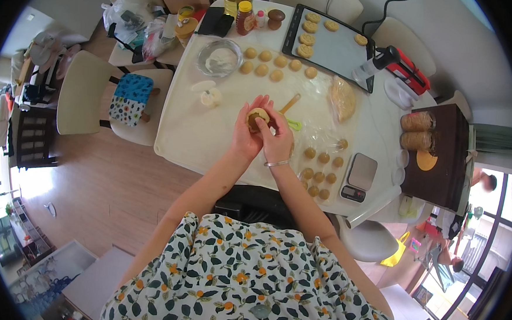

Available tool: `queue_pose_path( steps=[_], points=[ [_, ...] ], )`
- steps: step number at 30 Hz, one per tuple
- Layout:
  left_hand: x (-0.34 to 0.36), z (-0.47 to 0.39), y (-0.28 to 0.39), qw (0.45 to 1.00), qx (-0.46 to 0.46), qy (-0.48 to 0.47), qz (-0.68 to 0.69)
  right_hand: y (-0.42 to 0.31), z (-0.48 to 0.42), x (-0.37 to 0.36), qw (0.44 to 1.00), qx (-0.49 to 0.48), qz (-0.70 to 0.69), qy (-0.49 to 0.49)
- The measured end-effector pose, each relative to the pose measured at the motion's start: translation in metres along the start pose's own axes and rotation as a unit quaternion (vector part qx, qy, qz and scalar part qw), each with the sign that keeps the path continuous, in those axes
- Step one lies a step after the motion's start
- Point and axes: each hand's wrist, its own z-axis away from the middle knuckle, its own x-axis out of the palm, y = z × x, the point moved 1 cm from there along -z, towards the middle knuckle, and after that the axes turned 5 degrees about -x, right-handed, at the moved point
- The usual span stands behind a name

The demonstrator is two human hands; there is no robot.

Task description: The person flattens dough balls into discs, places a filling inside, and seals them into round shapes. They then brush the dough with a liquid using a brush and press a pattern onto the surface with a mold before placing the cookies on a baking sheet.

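In my left hand (243,137) rests a pale dough wrapper (262,112), cupped around a brown ball of filling (253,123). The thumb of my right hand (279,141) presses on the filling, while its fingers curl around the dough's right side. Just beyond the hands lie a wooden-handled tool (290,103) and a green plastic item (293,124), partly hidden. Several filling balls (319,177) sit under clear film to the right. Several round dough balls (261,69) stand in rows farther back. A larger dough mass (343,100) lies under plastic wrap.
A glass bowl of flour (219,58) and a white mould (210,97) stand at left. The baking tray (328,50) at the back holds several patterned pastries (307,39). A digital scale (362,172) and a film roll (374,210) lie at right, near the table edge.
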Motion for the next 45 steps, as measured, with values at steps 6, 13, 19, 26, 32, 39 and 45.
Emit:
queue_pose_path(
  steps=[6, 13, 19, 26, 32, 39, 45],
  points=[
    [0.005, 0.000, 0.001, 0.999, -0.014, 0.027, 0.015, -0.011, -0.002, -0.001, 0.993, -0.094, 0.071, 0.004],
    [0.003, 0.006, 0.003, 0.998, -0.044, 0.051, 0.003, -0.023, 0.000, -0.001, 0.991, -0.114, 0.066, 0.001],
    [0.013, 0.018, 0.019, 0.995, -0.092, -0.015, -0.038, -0.026, -0.009, -0.010, 0.970, -0.178, 0.135, -0.092],
    [0.021, 0.010, 0.022, 0.999, 0.017, -0.027, -0.007, -0.016, -0.005, 0.018, 0.969, 0.116, -0.217, 0.032],
    [0.027, 0.009, 0.020, 0.999, 0.004, -0.009, -0.047, -0.010, -0.004, 0.020, 0.988, 0.058, -0.135, 0.054],
    [0.022, 0.014, 0.024, 0.998, -0.042, 0.018, -0.038, -0.033, -0.003, 0.007, 1.000, -0.016, -0.017, -0.006],
    [0.017, 0.022, 0.018, 0.995, -0.094, -0.029, 0.020, -0.040, -0.009, -0.013, 0.982, -0.125, 0.075, -0.124]
  ],
)
